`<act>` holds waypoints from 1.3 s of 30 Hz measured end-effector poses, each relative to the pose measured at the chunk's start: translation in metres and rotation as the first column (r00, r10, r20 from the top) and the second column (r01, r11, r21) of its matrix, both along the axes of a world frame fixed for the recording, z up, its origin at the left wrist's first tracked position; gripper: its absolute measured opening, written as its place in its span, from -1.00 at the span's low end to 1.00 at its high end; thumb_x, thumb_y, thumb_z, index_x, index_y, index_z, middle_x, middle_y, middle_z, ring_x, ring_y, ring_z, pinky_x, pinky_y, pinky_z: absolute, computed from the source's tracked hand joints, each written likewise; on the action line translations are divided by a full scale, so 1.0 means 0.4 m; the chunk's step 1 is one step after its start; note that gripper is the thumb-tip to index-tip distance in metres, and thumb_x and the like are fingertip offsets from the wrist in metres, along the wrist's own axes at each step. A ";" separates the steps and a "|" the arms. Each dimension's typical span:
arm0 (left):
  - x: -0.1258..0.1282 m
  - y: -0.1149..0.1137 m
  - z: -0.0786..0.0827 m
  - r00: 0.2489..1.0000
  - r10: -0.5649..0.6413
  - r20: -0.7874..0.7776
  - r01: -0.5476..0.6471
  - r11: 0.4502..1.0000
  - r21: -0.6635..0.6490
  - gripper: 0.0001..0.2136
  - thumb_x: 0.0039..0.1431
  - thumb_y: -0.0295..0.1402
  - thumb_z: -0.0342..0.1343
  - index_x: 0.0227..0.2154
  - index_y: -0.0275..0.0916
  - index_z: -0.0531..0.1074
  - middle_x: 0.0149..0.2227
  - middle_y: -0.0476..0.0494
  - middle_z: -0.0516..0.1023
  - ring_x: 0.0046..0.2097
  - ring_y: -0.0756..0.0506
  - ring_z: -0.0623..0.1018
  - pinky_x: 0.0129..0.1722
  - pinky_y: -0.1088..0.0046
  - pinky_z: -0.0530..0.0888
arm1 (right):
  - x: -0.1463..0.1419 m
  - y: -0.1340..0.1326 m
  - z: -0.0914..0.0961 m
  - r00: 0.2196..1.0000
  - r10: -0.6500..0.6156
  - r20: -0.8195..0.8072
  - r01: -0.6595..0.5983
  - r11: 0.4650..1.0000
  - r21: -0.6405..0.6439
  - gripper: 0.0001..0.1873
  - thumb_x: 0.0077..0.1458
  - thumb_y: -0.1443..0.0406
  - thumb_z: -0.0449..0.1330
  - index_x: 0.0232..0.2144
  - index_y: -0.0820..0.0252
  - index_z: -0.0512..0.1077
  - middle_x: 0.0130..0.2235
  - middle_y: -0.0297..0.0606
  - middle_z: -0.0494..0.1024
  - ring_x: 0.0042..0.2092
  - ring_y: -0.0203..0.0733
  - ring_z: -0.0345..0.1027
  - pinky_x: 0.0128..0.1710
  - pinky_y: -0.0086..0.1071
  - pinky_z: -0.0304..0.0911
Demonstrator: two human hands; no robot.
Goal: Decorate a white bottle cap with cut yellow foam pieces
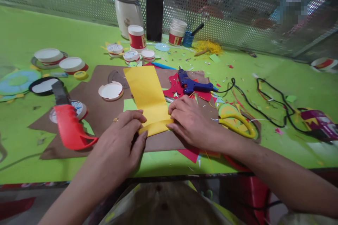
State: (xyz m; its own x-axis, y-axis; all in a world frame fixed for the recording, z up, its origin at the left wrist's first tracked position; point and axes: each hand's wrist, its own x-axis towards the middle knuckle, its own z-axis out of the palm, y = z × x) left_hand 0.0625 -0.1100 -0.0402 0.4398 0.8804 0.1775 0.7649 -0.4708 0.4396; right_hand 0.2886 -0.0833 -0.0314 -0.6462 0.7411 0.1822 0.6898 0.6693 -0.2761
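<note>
A strip of yellow paper [146, 86] lies lengthwise on a brown sheet [169, 144], its near end folded up into a narrow band. My left hand [128, 133] pinches the left end of that fold between thumb and fingers. At the right end of the fold, my right hand [188, 119] grips the paper the same way. Just beyond my right hand lies a blue glue gun [194, 83] on red paper scraps [174, 86]. Yellow-handled scissors [237, 124] rest partly behind my right forearm. A red-handled saw or knife [70, 126] lies left of my left hand.
Round white lids [111, 90] and red-and-white paper cups [137, 38] stand about the green table [23, 31]. A phone [154, 15] leans upright beside a large flask [128, 10] at the back. A black cord [244, 98] runs right from the glue gun. Paper bits are scattered around.
</note>
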 end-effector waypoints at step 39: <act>0.000 0.011 -0.024 0.998 0.063 -0.027 -0.062 0.998 0.033 -0.84 0.22 -0.27 -0.01 -0.45 -0.17 0.33 -0.03 -0.23 0.44 0.00 -0.25 0.47 -0.05 0.10 0.36 | -0.002 -0.029 0.001 0.951 -0.137 -0.277 0.158 0.986 0.056 -0.98 0.16 0.37 0.18 -0.31 0.20 0.39 0.04 -0.01 0.41 0.13 0.04 0.13 0.12 0.02 0.15</act>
State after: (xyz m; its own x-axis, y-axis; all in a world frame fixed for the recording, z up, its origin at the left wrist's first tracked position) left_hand 0.0624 -0.1056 -0.0497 0.3897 0.9002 0.1942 0.8050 -0.4354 0.4029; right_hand 0.2877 -0.0948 -0.0310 -0.4494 0.8013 0.3950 0.6886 0.5924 -0.4182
